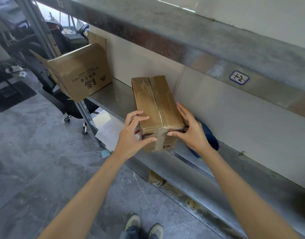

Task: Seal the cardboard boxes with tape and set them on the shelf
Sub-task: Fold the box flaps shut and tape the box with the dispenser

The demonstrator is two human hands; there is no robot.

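A small brown cardboard box (153, 104), taped shut along its top seam and down its near end, sits on the metal shelf (113, 99) with its near end over the shelf's front edge. My left hand (132, 133) is at the box's near left corner, fingers spread and lightly curled on the top and thumb on the front face. My right hand (191, 130) lies against the box's right side, fingers straight along it and thumb on the near end. A larger open cardboard box (81, 73) with printed characters stands on the same shelf to the left.
A blue object (210, 137) lies on the shelf behind my right hand. An upper shelf beam (182, 42) with a handwritten label (239, 77) runs overhead. Papers (108, 131) and another carton (157, 178) sit on lower levels. Office chairs (62, 94) stand on the grey floor at left.
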